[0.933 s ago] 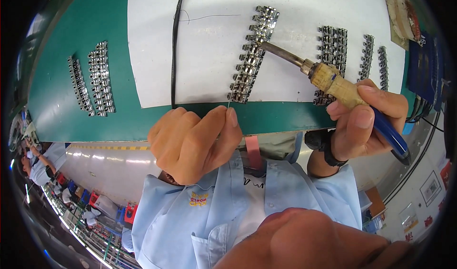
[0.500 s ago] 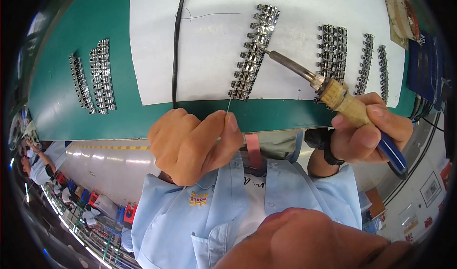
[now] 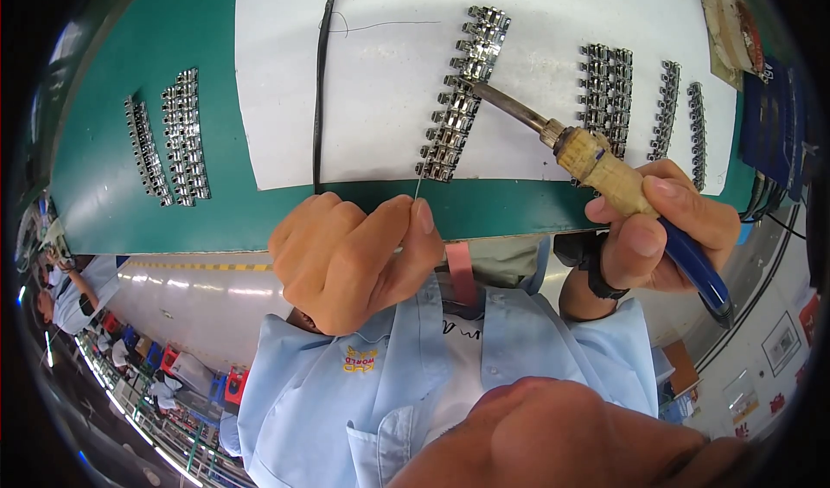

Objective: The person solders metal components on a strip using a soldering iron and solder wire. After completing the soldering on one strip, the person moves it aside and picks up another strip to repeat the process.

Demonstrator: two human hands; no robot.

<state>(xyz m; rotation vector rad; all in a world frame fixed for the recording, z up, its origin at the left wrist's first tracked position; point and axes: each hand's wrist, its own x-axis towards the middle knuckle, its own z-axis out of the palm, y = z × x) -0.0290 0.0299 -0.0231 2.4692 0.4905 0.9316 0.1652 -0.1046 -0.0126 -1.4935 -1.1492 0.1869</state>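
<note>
In my right hand (image 3: 670,233) is a soldering iron (image 3: 596,164) with a tan grip and a blue rear end. Its metal tip lies over the middle of a silvery strip of small metal parts (image 3: 451,129), which slants across the white sheet. A thin wire (image 3: 419,186) is pinched between thumb and forefinger of my left hand (image 3: 359,263), just off the table's near edge. The wire runs up to the strip's near end; beyond there I cannot trace it. My other left fingers are curled in.
More metal strips (image 3: 605,95) lie right on the white sheet (image 3: 380,125); others (image 3: 184,133) lie left on the green table (image 3: 104,194). A black cable (image 3: 321,82) crosses the sheet beside a loose thin wire (image 3: 389,26). A worn pad (image 3: 733,30) sits far right.
The soldering iron has shifted left and slightly away from me, its tip moving further across the strip. My right hand moved with it. My left hand has hardly moved.
</note>
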